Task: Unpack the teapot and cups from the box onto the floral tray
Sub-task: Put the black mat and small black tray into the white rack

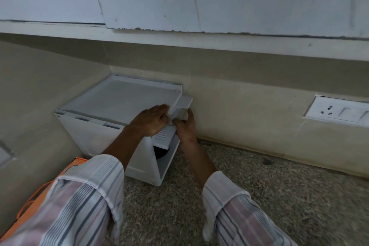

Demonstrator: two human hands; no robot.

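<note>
We judge opening step in hand. Box (pixel 119 100) on desk (pixel 259 195), end flap (pixel 183 106) partly open. Left hand (pixel 151 121) flat, pressing box top. Right hand (pixel 184 129) just beside it pinches flap. Dark item (pixel 160 153) below both hands, inside opening; teapot or not, we cannot tell. Next move calls for swinging flap clear, then reaching in.

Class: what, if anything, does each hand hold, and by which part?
The right hand pinches the white box by its small end flap. The left hand rests flat on the box top, gripping nothing.
</note>
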